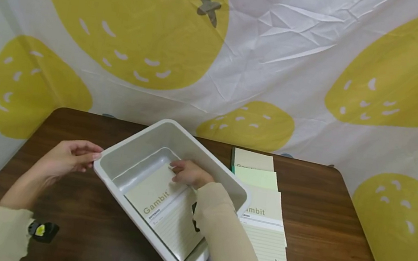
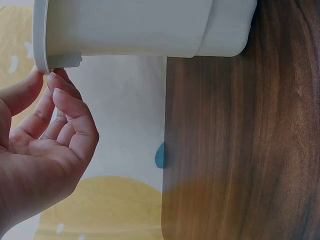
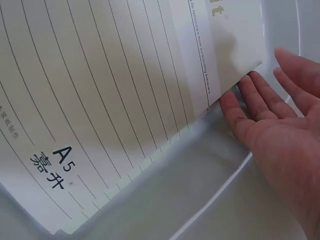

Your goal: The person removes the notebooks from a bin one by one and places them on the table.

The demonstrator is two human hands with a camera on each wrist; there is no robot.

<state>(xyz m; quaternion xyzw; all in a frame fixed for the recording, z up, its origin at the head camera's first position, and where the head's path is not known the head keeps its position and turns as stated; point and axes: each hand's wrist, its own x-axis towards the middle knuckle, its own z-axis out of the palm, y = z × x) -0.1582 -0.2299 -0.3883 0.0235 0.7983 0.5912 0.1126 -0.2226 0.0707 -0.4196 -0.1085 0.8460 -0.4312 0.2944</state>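
Nearest you, a notebook (image 1: 153, 207) lies cover up inside a pale bin (image 1: 141, 147). Your left hand (image 1: 67, 156) pinches the bin's left corner; a firm hold should stop it sliding. Inside, your right hand (image 1: 191, 174) has fingers extended, tips touching the notebook's right edge, thumb apart; gentle, even pressure should spare the pages. Right of the bin, overlapping notebooks (image 1: 268, 204) stretch toward the far edge of the table (image 1: 328, 225).

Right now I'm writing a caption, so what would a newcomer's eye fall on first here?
Probably the huge yellow fruit printed on the cloth behind the table. Next, the pale bin near the table's middle, holding a Gambit notebook; the left hand pinches the bin's rim, the right hand is inside.
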